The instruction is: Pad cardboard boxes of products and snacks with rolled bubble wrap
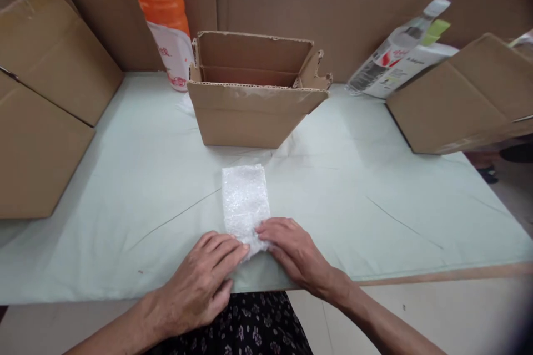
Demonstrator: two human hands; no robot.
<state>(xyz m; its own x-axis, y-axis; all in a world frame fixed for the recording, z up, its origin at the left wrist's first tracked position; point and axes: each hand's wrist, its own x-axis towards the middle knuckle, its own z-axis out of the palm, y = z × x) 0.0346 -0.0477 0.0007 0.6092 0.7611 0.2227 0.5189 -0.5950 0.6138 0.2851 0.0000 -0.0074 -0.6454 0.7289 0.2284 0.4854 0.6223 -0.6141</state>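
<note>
A flat, whitish piece of bubble wrap point(245, 197), narrow and rectangular, lies on the cloth-covered table in front of me. My left hand point(204, 274) is at its near left corner, fingers pressed together over the edge and thumb lower down. From the right, my right hand point(293, 249) closes on the near right corner, its fingertips on top of the wrap and its thumb by the edge. The near end looks crumpled between my hands. Whether anything is inside the wrap I cannot tell.
An opened cardboard box point(250, 116) stands just beyond the wrap. Other cartons flank the table at left point(37, 161) and right point(453, 100). Behind are an orange bottle point(166, 28), a clear bottle point(400, 39) and a white pouch point(416, 66). A pale green cloth point(341, 194) covers the table.
</note>
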